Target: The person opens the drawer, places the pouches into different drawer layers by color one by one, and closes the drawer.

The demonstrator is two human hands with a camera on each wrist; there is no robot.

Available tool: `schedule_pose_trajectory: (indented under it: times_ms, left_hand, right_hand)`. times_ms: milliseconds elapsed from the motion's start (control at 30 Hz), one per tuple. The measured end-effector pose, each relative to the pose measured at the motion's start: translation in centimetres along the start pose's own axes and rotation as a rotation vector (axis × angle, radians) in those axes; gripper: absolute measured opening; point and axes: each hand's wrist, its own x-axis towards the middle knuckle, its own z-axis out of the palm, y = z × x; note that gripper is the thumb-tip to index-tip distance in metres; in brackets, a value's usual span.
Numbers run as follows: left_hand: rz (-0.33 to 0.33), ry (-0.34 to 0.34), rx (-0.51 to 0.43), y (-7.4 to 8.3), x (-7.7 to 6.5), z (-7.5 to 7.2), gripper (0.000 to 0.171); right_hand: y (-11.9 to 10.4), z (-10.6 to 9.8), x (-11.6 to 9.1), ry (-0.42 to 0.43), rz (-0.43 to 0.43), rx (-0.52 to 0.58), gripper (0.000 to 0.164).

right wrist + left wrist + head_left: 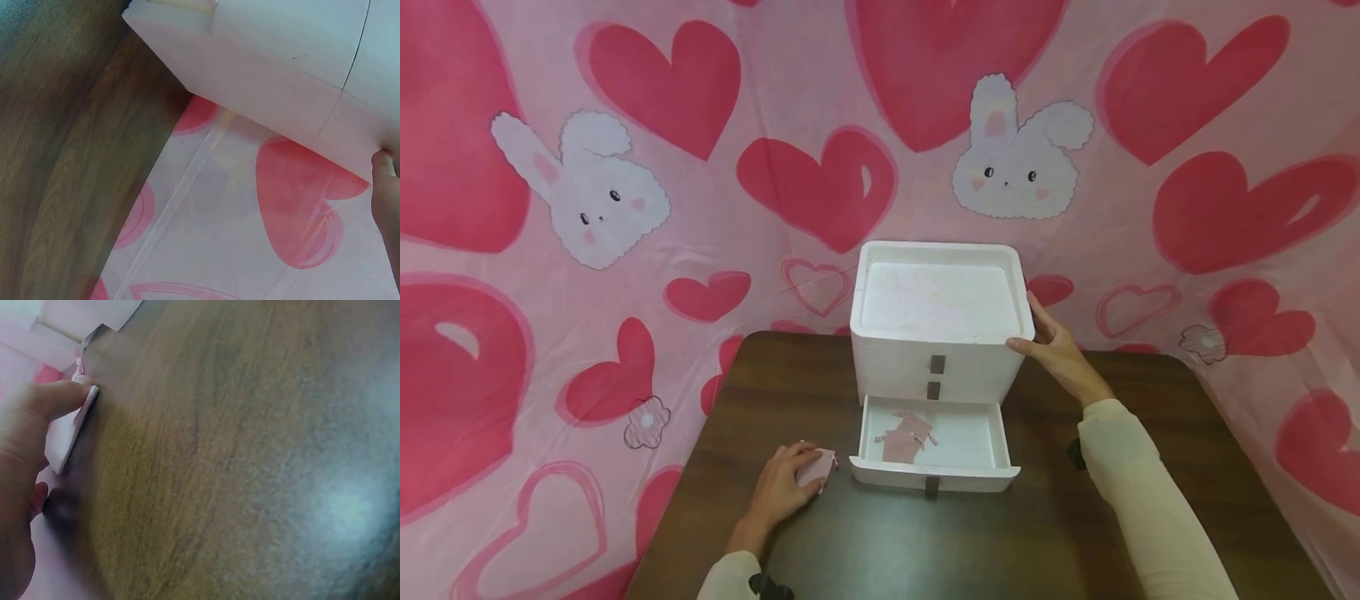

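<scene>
In the head view my left hand (786, 487) pinches a small pink drawstring pouch (815, 468) between thumb and fingers, low over the table just left of the open drawer. The left wrist view shows the pouch (64, 437) edge-on, its cord near the thumb tip. A white drawer unit (936, 371) stands at the back of the table with its bottom drawer (966, 442) pulled out. Inside that drawer lie pink pouches (904, 440) with thin cords, overlapping at its left side. My right hand (1060, 350) rests against the unit's upper right front corner, fingers along the side.
The dark wooden table (1075, 533) runs around the unit. Two upper drawers with small grey pull tabs (937, 364) are closed. On top, the unit has a shallow raised rim (940, 248). A pink cloth (805, 75) with hearts and rabbits hangs behind.
</scene>
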Motion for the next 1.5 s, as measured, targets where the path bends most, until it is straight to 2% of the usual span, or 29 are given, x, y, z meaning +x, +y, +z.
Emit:
schedule_pose_trajectory:
  times_ms: [233,433,667,933,1100,1200,1500]
  left_hand:
    - [-0.022,0.013,-0.050,0.0,-0.1,-0.1,0.030]
    - [-0.015,0.030,-0.129,0.1,0.0,0.1,0.019]
    - [0.003,0.060,-0.173,0.2,0.1,0.1,0.022]
    - [-0.023,0.062,-0.217,0.4,0.1,0.0,0.022]
    - [0.029,0.108,-0.239,0.7,0.3,-0.2,0.024]
    - [0.053,0.131,-0.259,1.1,0.6,-0.6,0.026]
    - [0.033,0.138,-0.324,2.8,1.6,-2.2,0.025]
  right_hand:
    - [-0.1,0.0,-0.1,0.000,0.004,-0.010,0.091]
    - [-0.1,0.0,-0.1,-0.001,0.007,0.002,0.092]
    - [-0.1,-0.1,-0.2,-0.006,0.003,-0.003,0.092]
    - [0.0,-0.1,-0.1,-0.006,-0.007,0.001,0.092]
    - [0.0,-0.1,-0.1,-0.007,-0.020,0.001,0.092]
    - [0.0,-0.1,-0.1,-0.008,-0.026,0.005,0.092]
    - [0.1,-0.1,-0.1,-0.011,-0.038,0.020,0.091]
